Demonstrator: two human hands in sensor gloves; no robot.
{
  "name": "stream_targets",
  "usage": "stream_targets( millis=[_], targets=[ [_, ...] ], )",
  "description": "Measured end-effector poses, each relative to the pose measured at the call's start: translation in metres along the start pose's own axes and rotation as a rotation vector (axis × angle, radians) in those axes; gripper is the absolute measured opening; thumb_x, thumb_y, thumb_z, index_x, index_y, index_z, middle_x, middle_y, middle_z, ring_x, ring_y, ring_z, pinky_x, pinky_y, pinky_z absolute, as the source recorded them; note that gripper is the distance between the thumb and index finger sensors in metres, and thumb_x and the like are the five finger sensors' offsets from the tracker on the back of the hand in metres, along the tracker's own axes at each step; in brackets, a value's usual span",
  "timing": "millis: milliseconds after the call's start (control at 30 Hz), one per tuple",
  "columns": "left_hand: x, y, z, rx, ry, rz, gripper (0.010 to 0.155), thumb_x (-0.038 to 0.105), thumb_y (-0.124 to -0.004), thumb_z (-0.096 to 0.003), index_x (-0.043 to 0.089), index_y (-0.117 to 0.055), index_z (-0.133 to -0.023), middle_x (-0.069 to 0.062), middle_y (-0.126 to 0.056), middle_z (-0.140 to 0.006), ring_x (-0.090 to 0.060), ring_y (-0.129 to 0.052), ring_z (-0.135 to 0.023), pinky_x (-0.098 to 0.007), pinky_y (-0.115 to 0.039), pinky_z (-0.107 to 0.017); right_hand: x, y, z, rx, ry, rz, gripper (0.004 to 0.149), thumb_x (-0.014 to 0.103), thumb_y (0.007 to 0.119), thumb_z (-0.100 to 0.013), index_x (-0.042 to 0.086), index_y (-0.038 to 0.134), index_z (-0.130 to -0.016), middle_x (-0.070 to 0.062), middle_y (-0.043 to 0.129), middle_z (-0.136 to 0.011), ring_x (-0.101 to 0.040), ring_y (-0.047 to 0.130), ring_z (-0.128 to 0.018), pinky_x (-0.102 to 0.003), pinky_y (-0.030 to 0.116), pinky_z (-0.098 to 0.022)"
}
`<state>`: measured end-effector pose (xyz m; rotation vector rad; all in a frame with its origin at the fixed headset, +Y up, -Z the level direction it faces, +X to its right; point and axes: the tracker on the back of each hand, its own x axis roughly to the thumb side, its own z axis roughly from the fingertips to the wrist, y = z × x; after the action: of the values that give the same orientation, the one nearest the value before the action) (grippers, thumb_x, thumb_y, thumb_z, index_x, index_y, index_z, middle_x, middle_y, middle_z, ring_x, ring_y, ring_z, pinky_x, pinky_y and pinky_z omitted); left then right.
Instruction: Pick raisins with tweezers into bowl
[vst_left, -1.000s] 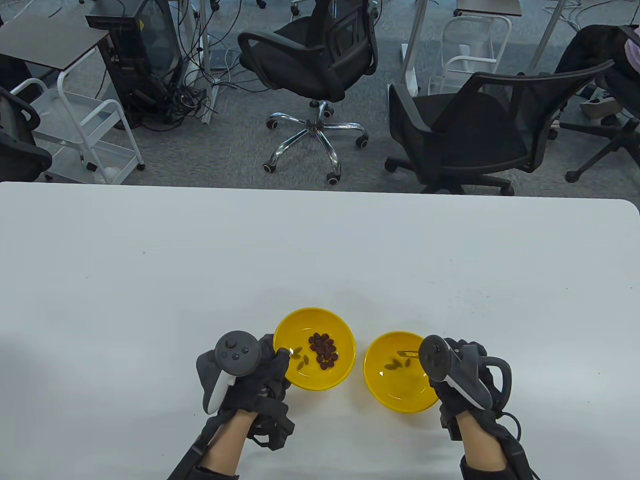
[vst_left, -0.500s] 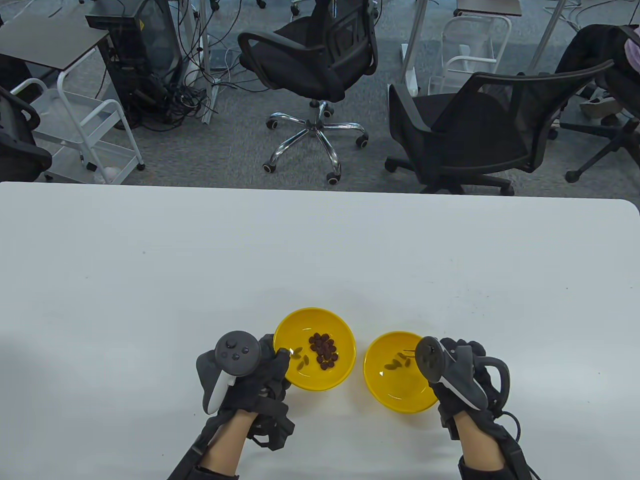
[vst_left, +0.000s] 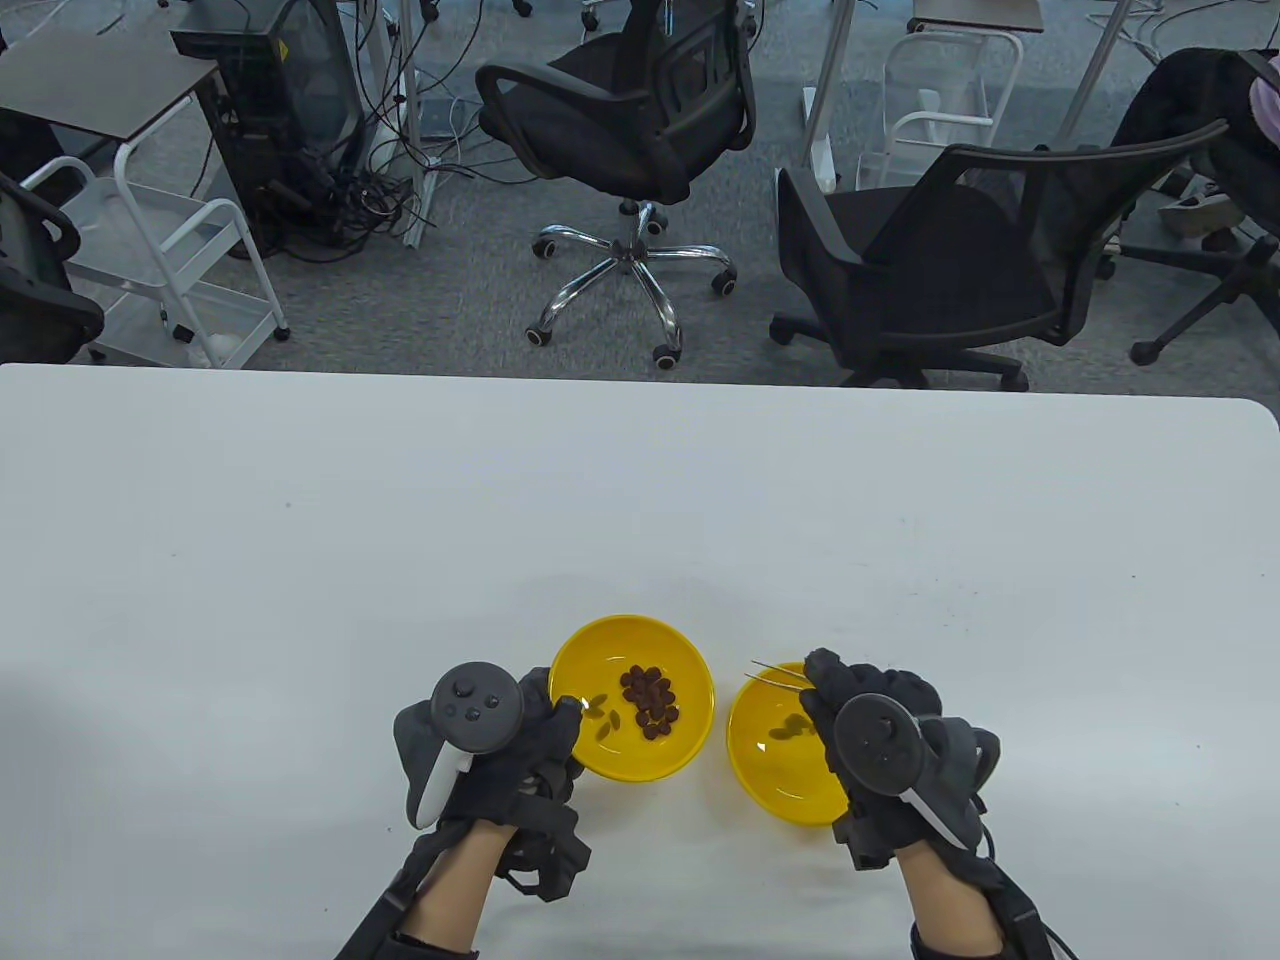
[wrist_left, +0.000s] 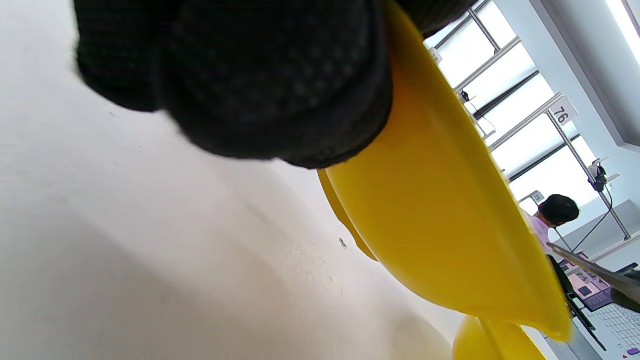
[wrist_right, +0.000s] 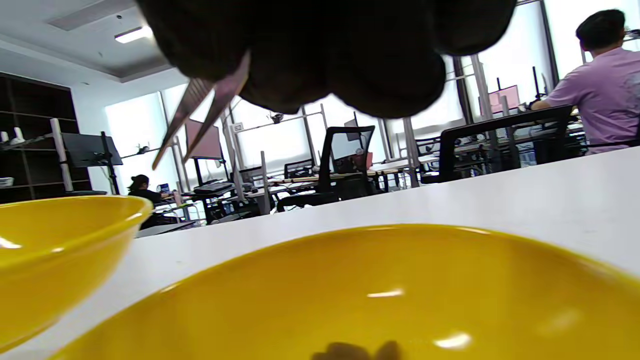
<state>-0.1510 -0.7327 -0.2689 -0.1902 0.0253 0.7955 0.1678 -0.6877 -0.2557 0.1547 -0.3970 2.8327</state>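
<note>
On the white table (vst_left: 300, 520), the left hand (vst_left: 500, 740) gripped the raisin bowl's (vst_left: 690, 670) rim to steady it, while the right hand (vst_left: 880, 740) pinched tweezers (vst_left: 775, 675), tips apart and empty, above the second bowl (vst_left: 750, 770).

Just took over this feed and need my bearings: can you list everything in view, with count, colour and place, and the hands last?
Bowl with raisin pile: one, yellow, table's near centre, on the left.
Raisins: a dark brown cluster, inside the left bowl.
Second bowl: one, yellow, right of the first, a few dark pieces inside.
Tweezers: one pair, metal, tips apart and empty, above the right bowl's far rim.
Table: one, white.
Office chairs: two nearest ones, black, on the floor beyond the table.
Left hand: black glove, grips the left bowl's near-left rim.
Right hand: black glove, holds the tweezers.
</note>
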Motion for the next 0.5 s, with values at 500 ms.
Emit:
stream_targets(
  millis=[500],
  targets=[
    [0.003, -0.004, 0.002, -0.022, -0.040, 0.008, 0.060, 0.034, -0.065, -0.0545, -0.008, -0.059, -0.096, -0.006, -0.103, -0.040, -0.006, -0.103, -0.016, -0.039, -0.090, -0.035, 0.076, 0.023, 0.011, 0.088, -0.270, 0.148, 0.048, 0.036, 0.077, -0.042, 0.016, 0.090, -0.085, -0.001, 0.091, -0.062, -0.017, 0.095, -0.046, -0.056, 0.064, -0.063]
  ],
)
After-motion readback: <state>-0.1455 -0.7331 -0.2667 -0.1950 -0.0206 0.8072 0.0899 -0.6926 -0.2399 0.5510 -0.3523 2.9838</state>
